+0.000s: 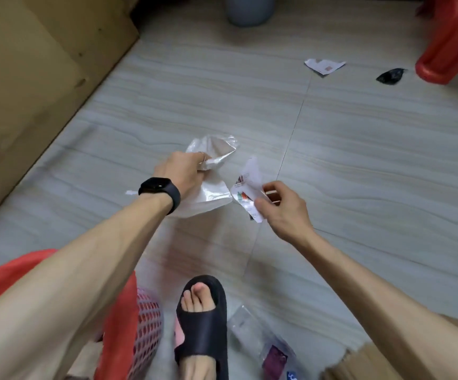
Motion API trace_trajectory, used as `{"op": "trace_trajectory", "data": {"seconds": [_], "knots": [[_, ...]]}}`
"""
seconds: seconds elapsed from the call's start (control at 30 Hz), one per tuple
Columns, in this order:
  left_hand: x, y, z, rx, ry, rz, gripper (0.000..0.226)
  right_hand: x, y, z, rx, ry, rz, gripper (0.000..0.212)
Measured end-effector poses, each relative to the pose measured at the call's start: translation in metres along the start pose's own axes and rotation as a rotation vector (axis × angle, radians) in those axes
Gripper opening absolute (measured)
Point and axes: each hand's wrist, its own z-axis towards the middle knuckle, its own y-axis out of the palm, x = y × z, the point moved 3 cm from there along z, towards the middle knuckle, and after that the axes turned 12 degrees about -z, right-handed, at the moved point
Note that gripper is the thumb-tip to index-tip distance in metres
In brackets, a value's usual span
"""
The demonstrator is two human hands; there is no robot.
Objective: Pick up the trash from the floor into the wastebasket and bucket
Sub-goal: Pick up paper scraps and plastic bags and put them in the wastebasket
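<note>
Left grip has its fingers curled round the crumpled top of a clear plastic bag, which hangs low over the tiled floor; whether the bag's lower fold touches the tiles cannot be told. A black watch sits on that wrist, and a ring shows on one finger.

Left of this arm, a cardboard box fills the upper left corner. Below the forearm, at the bottom left, stands the wastebasket, a pink mesh basket lined with a red bag. A small white scrap lies on the floor just beside the watch.

Near the bottom middle, a foot in a black sandal stands just beside the wastebasket. At the top edge, well apart from the hands, is a grey bucket, only its lower part in view.

Right grip pinches a printed paper wrapper between thumb and fingers, holding it just beside the plastic bag.

Clear packaging with a dark purple patch lies on the floor near the sandal. Flat cardboard shows at the bottom right.

Farther right, near the top, a torn paper scrap and a black scrap lie on the floor near each other. Just beside the black scrap stands a red plastic stool.
</note>
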Motion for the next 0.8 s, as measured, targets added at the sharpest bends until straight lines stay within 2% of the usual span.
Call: {"op": "trace_trajectory", "data": {"seconds": [0.23, 0.4, 0.57, 0.67, 0.73, 0.8], "knots": [[-0.038, -0.180, -0.074, 0.355, -0.049, -0.067, 0.023, -0.162, 0.016, -0.085, -0.170, -0.393, -0.071, 0.019], [-0.080, -0.267, -0.174, 0.425, -0.158, -0.062, 0.020, -0.237, 0.094, -0.173, -0.395, -0.627, -0.384, 0.027], [-0.076, -0.278, -0.249, 0.433, -0.157, -0.131, 0.014, -0.240, 0.116, -0.212, -0.491, -0.567, -0.428, 0.052], [-0.062, -0.274, -0.288, 0.464, -0.104, -0.204, 0.014, -0.238, 0.080, -0.232, -0.384, -0.477, -0.324, 0.049], [-0.047, -0.267, -0.300, 0.481, -0.054, -0.156, 0.015, -0.239, 0.047, -0.238, -0.277, -0.398, -0.194, 0.050], [-0.023, -0.256, -0.312, 0.486, 0.023, -0.086, 0.018, -0.242, 0.008, -0.248, -0.180, -0.332, -0.123, 0.061]]}}
